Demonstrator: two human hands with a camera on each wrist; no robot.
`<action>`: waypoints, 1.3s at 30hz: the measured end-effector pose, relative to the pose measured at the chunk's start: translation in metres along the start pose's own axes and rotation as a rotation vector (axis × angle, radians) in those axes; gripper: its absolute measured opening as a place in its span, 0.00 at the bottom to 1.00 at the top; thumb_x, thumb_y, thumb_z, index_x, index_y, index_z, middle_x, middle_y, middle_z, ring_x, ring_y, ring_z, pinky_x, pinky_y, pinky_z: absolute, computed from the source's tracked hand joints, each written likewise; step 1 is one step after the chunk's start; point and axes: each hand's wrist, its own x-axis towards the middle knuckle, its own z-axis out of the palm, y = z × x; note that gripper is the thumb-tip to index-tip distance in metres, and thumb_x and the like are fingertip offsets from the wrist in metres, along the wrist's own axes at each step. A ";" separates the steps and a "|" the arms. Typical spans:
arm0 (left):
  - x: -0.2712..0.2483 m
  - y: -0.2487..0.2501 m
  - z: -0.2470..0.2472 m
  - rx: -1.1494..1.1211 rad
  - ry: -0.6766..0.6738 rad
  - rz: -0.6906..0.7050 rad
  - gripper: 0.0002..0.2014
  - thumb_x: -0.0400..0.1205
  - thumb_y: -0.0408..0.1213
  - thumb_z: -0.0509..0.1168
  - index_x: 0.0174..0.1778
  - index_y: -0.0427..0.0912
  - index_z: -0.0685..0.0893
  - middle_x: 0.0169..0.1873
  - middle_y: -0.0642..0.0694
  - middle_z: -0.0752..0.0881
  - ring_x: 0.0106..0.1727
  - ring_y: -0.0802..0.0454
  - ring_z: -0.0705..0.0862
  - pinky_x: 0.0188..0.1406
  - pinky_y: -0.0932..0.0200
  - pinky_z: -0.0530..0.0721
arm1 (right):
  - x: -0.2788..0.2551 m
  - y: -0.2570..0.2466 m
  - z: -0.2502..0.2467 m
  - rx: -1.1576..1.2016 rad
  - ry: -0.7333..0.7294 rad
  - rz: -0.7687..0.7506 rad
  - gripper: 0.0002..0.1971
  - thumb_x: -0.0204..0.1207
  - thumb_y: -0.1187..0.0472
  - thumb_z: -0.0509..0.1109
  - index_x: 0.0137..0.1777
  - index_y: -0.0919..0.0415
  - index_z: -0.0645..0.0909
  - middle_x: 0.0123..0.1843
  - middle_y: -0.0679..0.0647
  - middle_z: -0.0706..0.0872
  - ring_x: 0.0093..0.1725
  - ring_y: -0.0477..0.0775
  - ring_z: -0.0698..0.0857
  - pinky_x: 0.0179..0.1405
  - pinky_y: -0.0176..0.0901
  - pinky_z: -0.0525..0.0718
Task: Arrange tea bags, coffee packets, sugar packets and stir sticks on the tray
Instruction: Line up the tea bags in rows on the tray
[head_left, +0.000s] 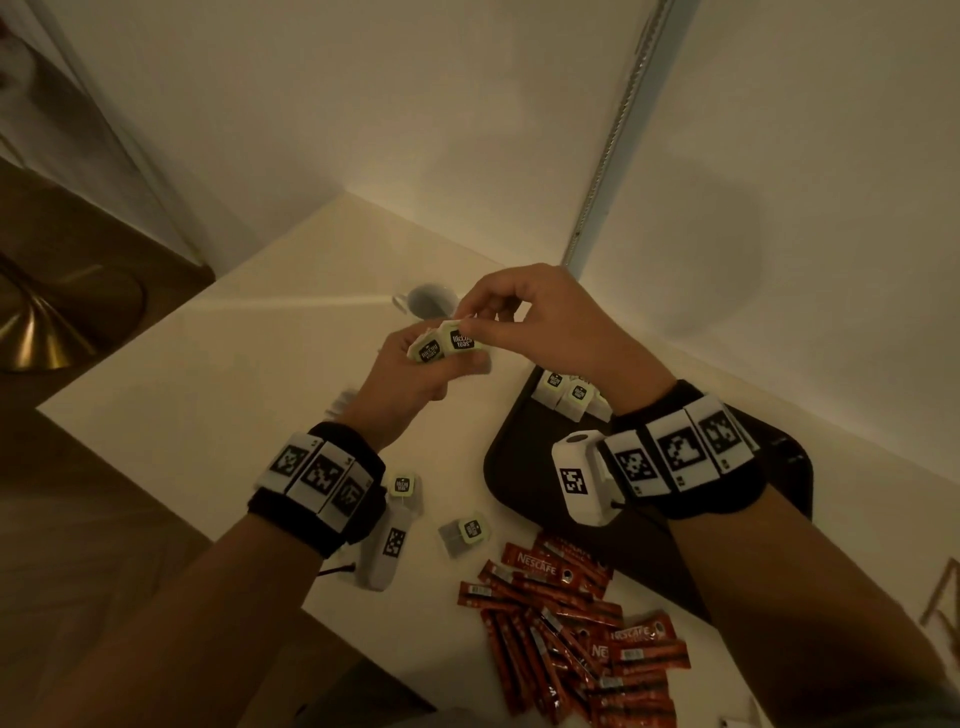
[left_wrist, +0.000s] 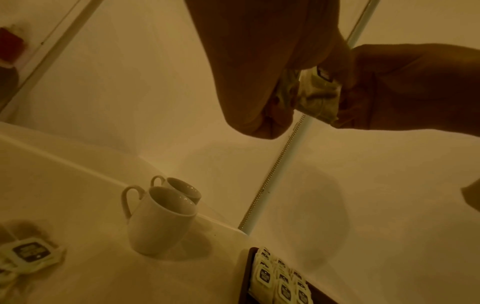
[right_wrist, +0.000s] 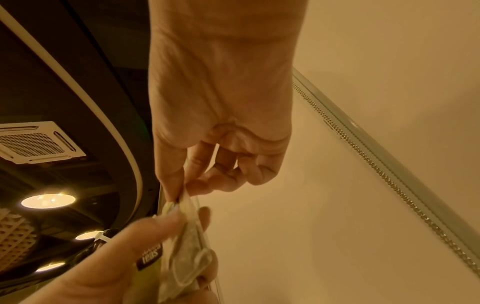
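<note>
Tea bags pinched by left hand and right hand beside tray; possibly tangled strings, so one could drop.

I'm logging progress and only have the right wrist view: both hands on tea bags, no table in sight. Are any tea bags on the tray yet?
Observer: Yes. A cluster of tea bags sits in the far left corner of the tray.
Operator: Any left off it?
Observer: At least two loose tea bags lie on the table near the left wrist.
Operator: And the coffee?
Observer: The coffee packets are in a heap by the tray's near edge, not arranged yet.
</note>
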 end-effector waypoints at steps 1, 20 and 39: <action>0.000 -0.001 0.001 0.026 0.008 0.001 0.08 0.66 0.34 0.77 0.35 0.44 0.84 0.29 0.40 0.73 0.26 0.57 0.67 0.21 0.66 0.65 | 0.000 0.000 0.000 0.001 -0.004 0.002 0.05 0.72 0.61 0.76 0.47 0.59 0.88 0.35 0.47 0.85 0.34 0.45 0.79 0.37 0.34 0.78; -0.002 -0.008 0.014 -0.056 -0.016 -0.068 0.10 0.65 0.44 0.76 0.39 0.50 0.86 0.29 0.48 0.75 0.27 0.59 0.69 0.22 0.67 0.68 | -0.006 0.009 -0.016 0.034 0.061 0.088 0.03 0.74 0.61 0.75 0.46 0.57 0.87 0.38 0.44 0.87 0.35 0.35 0.83 0.39 0.24 0.79; 0.002 -0.004 0.023 -0.155 -0.038 -0.064 0.08 0.68 0.30 0.71 0.32 0.47 0.81 0.23 0.50 0.73 0.24 0.57 0.66 0.20 0.63 0.61 | 0.003 -0.001 -0.017 -0.116 -0.019 -0.004 0.04 0.72 0.62 0.76 0.45 0.59 0.89 0.33 0.46 0.86 0.33 0.35 0.82 0.35 0.22 0.76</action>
